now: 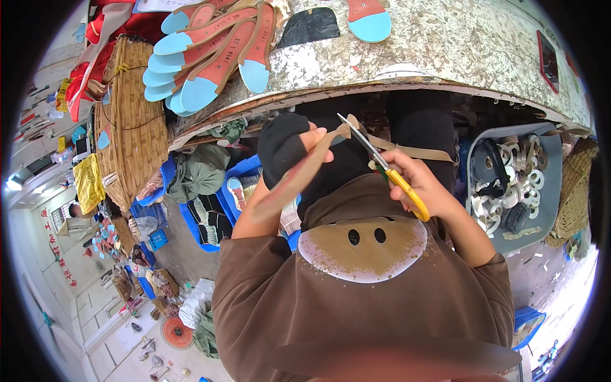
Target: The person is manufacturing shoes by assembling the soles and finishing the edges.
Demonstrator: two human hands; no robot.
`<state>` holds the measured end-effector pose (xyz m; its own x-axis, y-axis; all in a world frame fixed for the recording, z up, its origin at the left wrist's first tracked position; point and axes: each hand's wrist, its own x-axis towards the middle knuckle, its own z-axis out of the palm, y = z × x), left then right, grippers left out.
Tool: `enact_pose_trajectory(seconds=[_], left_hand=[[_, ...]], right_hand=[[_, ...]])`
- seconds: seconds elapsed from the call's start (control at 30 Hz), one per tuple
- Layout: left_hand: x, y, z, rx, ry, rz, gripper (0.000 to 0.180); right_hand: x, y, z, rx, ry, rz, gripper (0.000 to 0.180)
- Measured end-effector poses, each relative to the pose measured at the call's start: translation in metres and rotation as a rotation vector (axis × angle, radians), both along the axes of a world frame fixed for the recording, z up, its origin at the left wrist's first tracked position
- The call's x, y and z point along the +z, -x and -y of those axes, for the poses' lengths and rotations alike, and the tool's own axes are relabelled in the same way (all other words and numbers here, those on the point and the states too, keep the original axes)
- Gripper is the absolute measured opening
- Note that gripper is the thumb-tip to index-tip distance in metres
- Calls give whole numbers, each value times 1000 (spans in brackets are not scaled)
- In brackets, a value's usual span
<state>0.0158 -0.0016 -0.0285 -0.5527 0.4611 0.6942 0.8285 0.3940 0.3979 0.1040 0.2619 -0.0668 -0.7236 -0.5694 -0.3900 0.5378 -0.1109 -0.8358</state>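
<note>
My left hand (316, 139) pinches a long brown piece with a reddish face, which looks like a shoe insole (294, 181); its near end is blurred. Black cloth (280, 148) covers much of that hand, leaving fingertips bare. In my right hand (419, 183) are scissors (401, 184) with yellow handles, their blades pointing up and left to the far end of the brown piece. A narrow tan strip (417, 153) runs from near the blades to the right, behind the scissors. Whether the blades touch the piece or strip, I cannot tell.
Ahead is a worn bench (394, 60) with a stack of red-and-blue insoles (219, 54), a single insole (369, 22), a black flat piece (310, 27) and a phone (548, 62). A grey bin (519, 245) of rolls stands right; blue crates (207, 247) and a wicker basket (130, 121) stand left.
</note>
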Motion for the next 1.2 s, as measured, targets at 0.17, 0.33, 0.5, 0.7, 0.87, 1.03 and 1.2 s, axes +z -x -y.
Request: enact_pose_trajectory(seconds=[0.17,0.33,0.5,0.7,0.87,1.03,1.2], left_hand=[[-17,-21,-9,111,-268,306,33],[-2,-31,-37,209,-876,828,36],[-2,-30,-48,341,-914,888,26],[2,-23,-52,301,-825,997,23],[-25,-20,-57,401,-720,855,22],[-32,-10,-64,337,-532,824,25],[-15,-11,-76,353,-815,861,36]], right_hand=[[10,26,-23,-188,-131,-253,99],[22,96,-87,-401,-478,-497,58],[27,126,-92,-591,-1215,-1137,39],[6,50,25,-441,-319,-1073,43],[0,68,21,-352,-240,-790,12],[-12,73,17,-240,-354,-887,18],[-31,50,31,-459,-371,-891,18]])
